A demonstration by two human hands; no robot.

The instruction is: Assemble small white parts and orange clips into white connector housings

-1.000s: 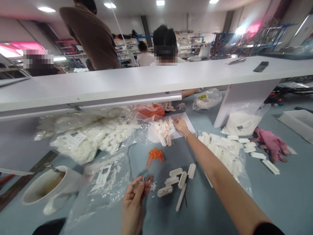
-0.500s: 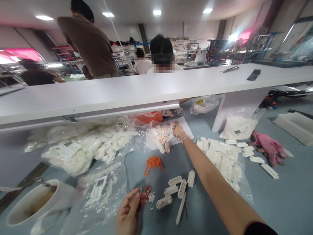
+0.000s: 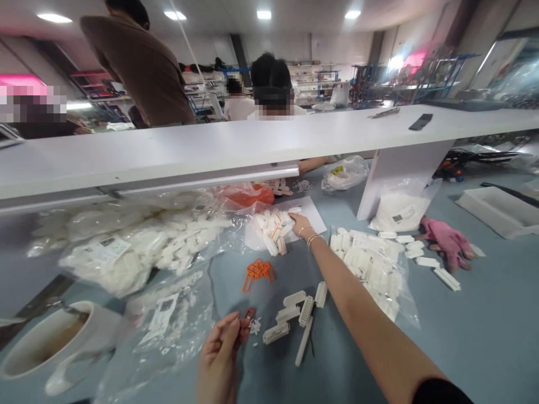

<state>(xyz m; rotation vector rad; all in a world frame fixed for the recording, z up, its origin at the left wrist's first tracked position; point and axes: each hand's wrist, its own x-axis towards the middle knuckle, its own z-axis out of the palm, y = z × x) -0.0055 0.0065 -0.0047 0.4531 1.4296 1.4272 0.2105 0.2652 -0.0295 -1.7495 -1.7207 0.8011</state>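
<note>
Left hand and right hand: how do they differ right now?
The left hand is close to the body, while the right hand is stretched far across the table. The left hand pinches a small orange clip; the right hand rests on a pile of white connectors. The right wrist wears bangles; the left shows none. Both are bare.

Left hand (image 3: 219,359) sits low and close in, fingers (image 3: 234,328) pinched together at the tips. Right arm (image 3: 357,314) is stretched long and straight ahead, forearm bare, right hand (image 3: 300,223) palm down at full reach, its grip unclear.
</note>
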